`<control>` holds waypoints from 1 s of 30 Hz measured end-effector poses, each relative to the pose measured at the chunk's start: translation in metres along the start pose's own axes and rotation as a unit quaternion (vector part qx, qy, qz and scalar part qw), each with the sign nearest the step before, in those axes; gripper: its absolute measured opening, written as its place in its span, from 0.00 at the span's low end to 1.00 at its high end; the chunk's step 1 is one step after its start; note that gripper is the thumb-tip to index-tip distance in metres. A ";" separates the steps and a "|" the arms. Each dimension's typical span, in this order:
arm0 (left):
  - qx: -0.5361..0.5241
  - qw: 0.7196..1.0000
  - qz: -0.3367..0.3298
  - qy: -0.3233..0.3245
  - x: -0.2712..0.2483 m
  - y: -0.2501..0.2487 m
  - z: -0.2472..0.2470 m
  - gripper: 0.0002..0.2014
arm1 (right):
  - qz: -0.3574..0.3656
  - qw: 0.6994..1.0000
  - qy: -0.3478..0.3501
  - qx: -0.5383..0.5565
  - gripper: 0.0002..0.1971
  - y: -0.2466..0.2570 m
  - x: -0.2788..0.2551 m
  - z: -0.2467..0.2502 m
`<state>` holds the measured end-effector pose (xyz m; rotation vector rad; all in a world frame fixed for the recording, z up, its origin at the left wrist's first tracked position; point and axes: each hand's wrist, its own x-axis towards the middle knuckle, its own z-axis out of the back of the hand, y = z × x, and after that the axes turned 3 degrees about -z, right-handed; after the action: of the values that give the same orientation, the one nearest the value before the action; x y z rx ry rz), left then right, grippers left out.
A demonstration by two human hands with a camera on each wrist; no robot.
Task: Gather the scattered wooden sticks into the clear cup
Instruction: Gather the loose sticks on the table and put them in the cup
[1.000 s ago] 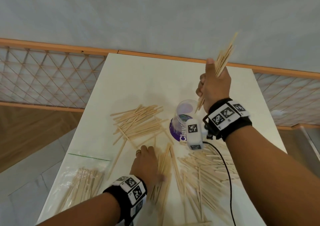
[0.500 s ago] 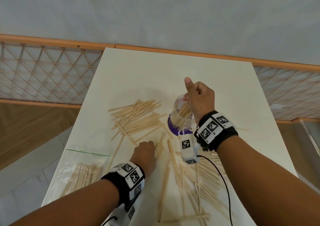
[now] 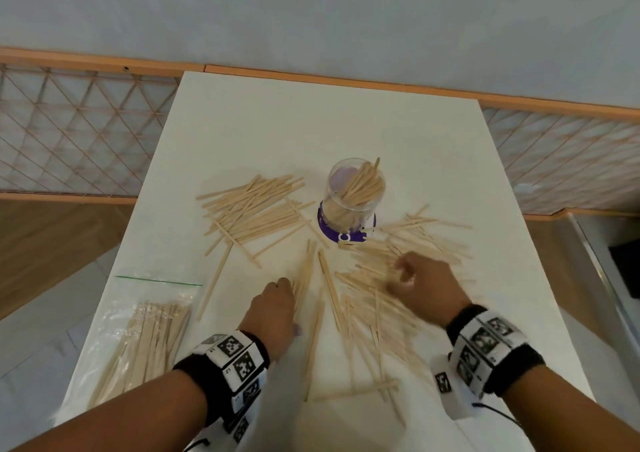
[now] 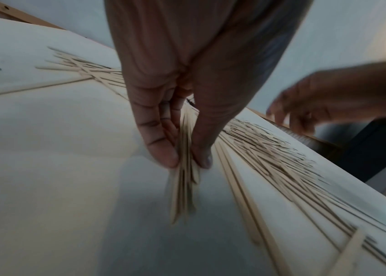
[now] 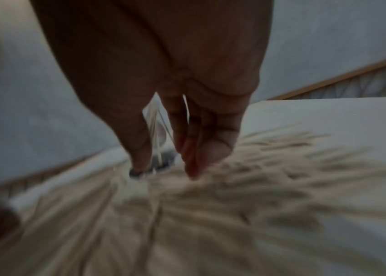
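Note:
The clear cup (image 3: 353,199) with a purple base stands upright mid-table and holds a bundle of wooden sticks (image 3: 363,187). Loose sticks lie in a pile left of the cup (image 3: 252,206) and a wide spread to its right and front (image 3: 381,299). My left hand (image 3: 277,306) pinches a small bunch of sticks (image 4: 185,177) between thumb and fingers, flat on the table. My right hand (image 3: 422,285) hovers blurred over the right spread with its fingers relaxed and nothing in them (image 5: 163,164).
A clear zip bag (image 3: 138,330) with several sticks lies at the table's front left corner. The white table (image 3: 311,122) has bare surface behind the cup. Lattice railings (image 3: 79,133) flank both sides, and the floor drops off past the table edges.
My right hand lowered its bundle into the cup, let go, and came back down over the right spread. My left hand gathered sticks near the table's middle into a pinch.

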<state>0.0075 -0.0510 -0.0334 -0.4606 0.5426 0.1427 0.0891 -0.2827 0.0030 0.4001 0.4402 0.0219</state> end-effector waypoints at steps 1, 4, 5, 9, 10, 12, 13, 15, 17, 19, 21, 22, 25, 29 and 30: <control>-0.006 1.000 -0.002 -0.003 -0.001 -0.003 -0.001 0.24 | -0.013 0.997 0.051 -0.051 0.21 -0.008 -0.005 -0.014; -0.033 0.999 -0.004 -0.002 -0.002 -0.012 -0.006 0.24 | -0.013 0.995 0.069 -0.063 0.21 -0.007 -0.008 -0.042; -0.041 0.999 -0.005 0.000 -0.002 -0.015 -0.007 0.23 | -0.002 0.997 0.057 -0.043 0.18 0.000 -0.005 -0.048; -0.078 0.997 0.015 -0.017 -0.002 -0.022 -0.009 0.23 | 0.048 0.999 0.016 0.012 0.11 0.029 -0.002 -0.058; -0.084 0.996 0.031 -0.019 -0.002 -0.020 -0.009 0.24 | 0.043 0.999 0.005 -0.001 0.17 0.031 -0.004 -0.057; -0.108 0.992 0.066 -0.007 -0.003 -0.015 -0.007 0.24 | 0.005 0.998 0.003 -0.063 0.35 0.029 -0.012 -0.051; -0.131 0.988 0.076 -0.002 -0.001 -0.012 -0.006 0.22 | -0.009 0.995 0.017 -0.103 0.43 0.029 -0.017 -0.050; -0.176 0.982 0.070 -0.010 0.001 -0.011 -0.005 0.14 | 0.001 0.983 0.041 -0.178 0.53 0.033 -0.024 -0.053; -0.173 0.984 0.037 -0.024 0.004 -0.016 -0.004 0.09 | 0.041 0.973 0.028 -0.224 0.54 0.043 -0.025 -0.064; -0.178 0.983 0.012 -0.036 0.004 -0.023 -0.002 0.09 | 0.083 0.967 0.004 -0.242 0.45 0.051 -0.022 -0.076; -0.170 0.985 -0.012 -0.029 0.007 -0.023 0.001 0.10 | 0.115 0.967 -0.010 -0.225 0.32 0.055 -0.015 -0.081; -0.162 0.986 -0.020 -0.024 0.009 -0.020 0.002 0.09 | 0.125 0.970 -0.007 -0.210 0.27 0.056 -0.010 -0.080; -0.170 0.985 -0.023 -0.025 0.016 -0.005 0.006 0.09 | 0.137 0.977 0.022 -0.160 0.18 0.055 0.003 -0.079; -0.264 0.958 0.037 -0.105 0.026 0.007 0.019 0.25 | 0.144 0.981 0.050 -0.119 0.12 0.056 0.013 -0.079; -0.309 0.940 0.065 -0.131 0.032 0.009 0.023 0.32 | 0.151 0.980 0.056 -0.113 0.11 0.055 0.015 -0.079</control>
<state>0.0429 -0.0319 -0.0368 -1.0022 0.2534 0.5020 0.0733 -0.2012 -0.0477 0.2385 0.4782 0.3885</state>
